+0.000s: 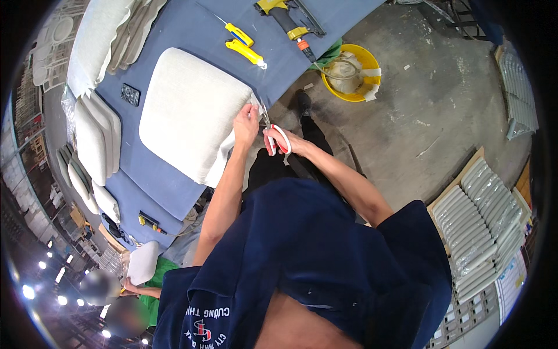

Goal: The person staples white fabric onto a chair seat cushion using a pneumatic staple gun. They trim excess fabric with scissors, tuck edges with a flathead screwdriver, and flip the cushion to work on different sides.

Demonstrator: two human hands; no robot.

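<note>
A white fabric-covered seat cushion lies on the blue-topped table, with loose cloth hanging along its near right edge. My left hand is closed at the cushion's right corner, pinching a flap of the white fabric. Just right of it, my right hand grips a pair of scissors with red and white handles. The blades point up beside the pinched flap and appear parted. Whether they touch the cloth I cannot tell.
A yellow-handled screwdriver, a yellow cutter and a staple gun lie at the table's far side. A black phone rests left of the cushion. More cushions stand at left. A yellow bucket stands on the floor. A co-worker is at lower left.
</note>
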